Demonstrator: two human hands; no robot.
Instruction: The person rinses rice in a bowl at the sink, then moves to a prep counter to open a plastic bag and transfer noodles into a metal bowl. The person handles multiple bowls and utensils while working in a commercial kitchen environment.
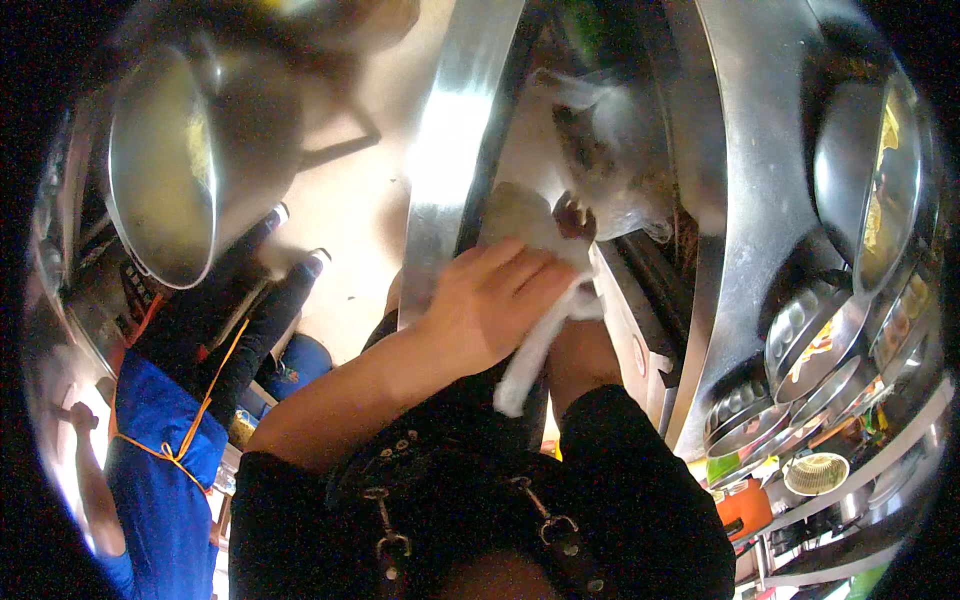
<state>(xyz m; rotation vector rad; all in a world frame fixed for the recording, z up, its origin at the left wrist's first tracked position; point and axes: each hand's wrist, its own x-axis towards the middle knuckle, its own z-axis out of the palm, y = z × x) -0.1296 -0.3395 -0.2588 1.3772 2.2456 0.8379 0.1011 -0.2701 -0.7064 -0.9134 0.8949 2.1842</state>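
My left hand reaches across in front of me, its blurred fingers curled over a crumpled white cloth whose end hangs below. Pale grey-white material lies just beyond the knuckles; whether it belongs to the same cloth is unclear. From the right, my other forearm goes up behind the cloth, and most of my right hand is hidden. A small reddish-brown shape shows past the left fingertips, too blurred to name. Close beyond it, a clear plastic bag sits in an open, dark steel-edged compartment.
A steel counter on the right bears a large metal bowl with yellow food and several smaller bowls. An orange container and a pale basket stand farther along. At left are a large metal pan and a person in a blue apron.
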